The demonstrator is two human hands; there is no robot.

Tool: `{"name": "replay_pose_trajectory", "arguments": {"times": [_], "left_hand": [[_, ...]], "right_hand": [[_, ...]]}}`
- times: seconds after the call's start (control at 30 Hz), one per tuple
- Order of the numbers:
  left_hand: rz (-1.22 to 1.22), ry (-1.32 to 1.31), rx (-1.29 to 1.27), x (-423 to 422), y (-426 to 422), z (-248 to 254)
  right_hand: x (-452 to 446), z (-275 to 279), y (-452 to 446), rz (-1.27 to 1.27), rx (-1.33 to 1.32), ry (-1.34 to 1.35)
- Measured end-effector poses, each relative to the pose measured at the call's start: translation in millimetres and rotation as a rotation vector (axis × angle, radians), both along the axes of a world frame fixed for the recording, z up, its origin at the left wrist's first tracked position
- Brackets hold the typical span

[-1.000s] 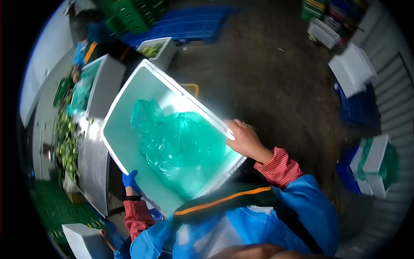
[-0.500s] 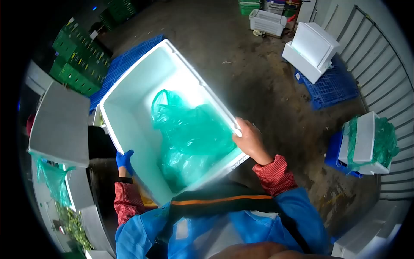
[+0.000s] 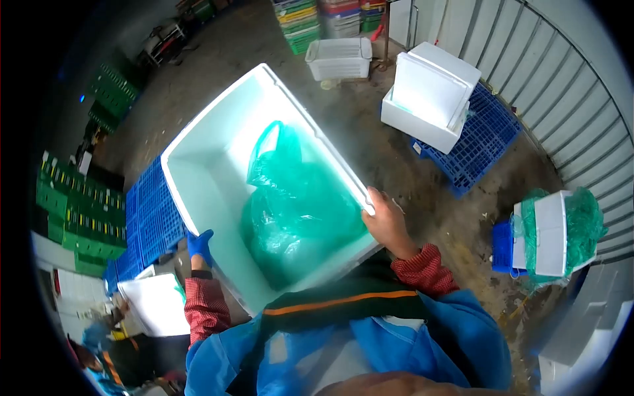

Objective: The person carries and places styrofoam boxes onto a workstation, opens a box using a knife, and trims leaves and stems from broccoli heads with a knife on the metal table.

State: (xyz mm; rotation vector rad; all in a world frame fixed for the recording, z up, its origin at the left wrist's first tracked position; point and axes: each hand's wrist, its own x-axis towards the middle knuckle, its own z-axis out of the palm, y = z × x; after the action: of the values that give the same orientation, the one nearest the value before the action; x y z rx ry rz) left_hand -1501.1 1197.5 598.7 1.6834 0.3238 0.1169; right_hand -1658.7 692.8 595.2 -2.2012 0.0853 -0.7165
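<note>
Between both hands I hold a large white foam box [image 3: 211,132], tilted with its opening toward me. A crumpled green plastic bag [image 3: 304,211] lies inside, one loop of it standing up against the far wall. My left hand [image 3: 200,247], in a blue glove, grips the left rim with the thumb over the edge. The bare right hand [image 3: 388,221] is closed around the right rim near its lower corner; its fingers under the box are hidden.
Blue pallets [image 3: 155,211] and stacked green crates [image 3: 82,211] stand left. Another person [image 3: 122,356] is beside a white box [image 3: 155,303] at lower left. White foam boxes [image 3: 426,99] rest on a blue pallet [image 3: 485,142] at right, near a railing [image 3: 561,99]. A bag-draped foam box [image 3: 551,231] stands right.
My view has turned left-to-right, so the pallets and boxes at the right sit further left. The foam box stays in both hands. Another person has come into view at lower left.
</note>
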Motion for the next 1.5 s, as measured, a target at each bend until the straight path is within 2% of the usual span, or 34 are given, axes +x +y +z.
{"name": "replay_pose_trajectory", "arguments": {"times": [0.07,0.13,0.2,0.23,0.37,0.4,0.47,0.5,0.6,0.77,0.87,1.0,1.1,1.2,1.23,1.27,1.3,1.37,1.4,1.5], "left_hand": [[0.036,0.036,-0.006,4.0,15.9,-11.5],[0.050,-0.099,-0.032,-5.0,5.2,-14.0],[0.136,-0.166,0.031,-6.8,1.0,-19.9],[0.112,-0.217,0.028,-26.7,-15.7,-6.5],[0.045,-0.214,-0.132,-41.0,-25.7,-17.8],[0.050,-0.202,-0.103,-28.8,-30.1,1.0],[0.035,-0.196,-0.059,-18.5,-38.6,3.7],[0.016,-0.210,-0.040,-13.6,-45.7,7.3],[-0.036,-0.143,-0.072,11.9,-34.3,-8.6],[-0.171,-0.199,-0.076,65.5,-16.9,-24.6],[-0.186,-0.200,0.024,70.8,-10.0,-41.3],[-0.177,-0.120,-0.073,54.0,-23.7,-50.4],[-0.156,-0.069,-0.136,63.8,-25.5,-70.3],[-0.085,0.020,-0.145,35.8,-35.5,-89.4],[-0.124,0.060,-0.227,33.5,-29.6,-111.8],[-0.074,0.053,-0.298,9.7,-32.6,-122.5],[-0.100,0.099,-0.442,-9.3,-16.2,-156.6],[0.002,0.163,-0.332,-37.0,3.9,-213.0],[0.004,0.251,-0.447,-64.4,10.7,-236.1],[-0.007,0.459,-0.608,-172.4,6.5,-265.1]], "right_hand": [[6.9,-12.9,0.8,0.035,-0.016,-0.085],[15.3,-8.8,-5.6,0.055,-0.048,-0.183],[13.0,3.9,-8.5,0.062,-0.070,-0.139],[7.1,4.9,-8.3,0.062,-0.070,-0.151],[-11.0,-2.5,-11.5,0.042,-0.076,-0.125],[4.1,9.8,-12.2,0.037,-0.067,-0.109],[8.4,1.0,-6.9,0.004,-0.063,-0.095],[9.8,2.7,-3.7,-0.014,-0.071,0.043],[5.1,-8.0,10.0,-0.076,-0.056,0.015],[4.2,-3.9,39.6,-0.167,-0.118,0.056],[-6.7,-30.5,42.9,-0.224,-0.095,-0.097],[-9.3,-39.1,54.2,-0.326,-0.200,-0.127],[8.7,-23.6,39.2,-0.287,-0.216,-0.047],[11.9,-16.9,28.3,-0.238,-0.269,-0.018],[13.2,-18.2,26.9,-0.227,-0.284,-0.012],[7.0,-23.1,29.5,-0.220,-0.296,0.003],[-10.0,-32.6,40.5,-0.181,-0.320,-0.016],[-25.1,-41.7,56.7,-0.178,-0.352,0.060],[-37.8,-43.6,62.3,-0.167,-0.371,0.108],[-91.9,-35.1,70.9,-0.143,-0.504,0.179]]}}
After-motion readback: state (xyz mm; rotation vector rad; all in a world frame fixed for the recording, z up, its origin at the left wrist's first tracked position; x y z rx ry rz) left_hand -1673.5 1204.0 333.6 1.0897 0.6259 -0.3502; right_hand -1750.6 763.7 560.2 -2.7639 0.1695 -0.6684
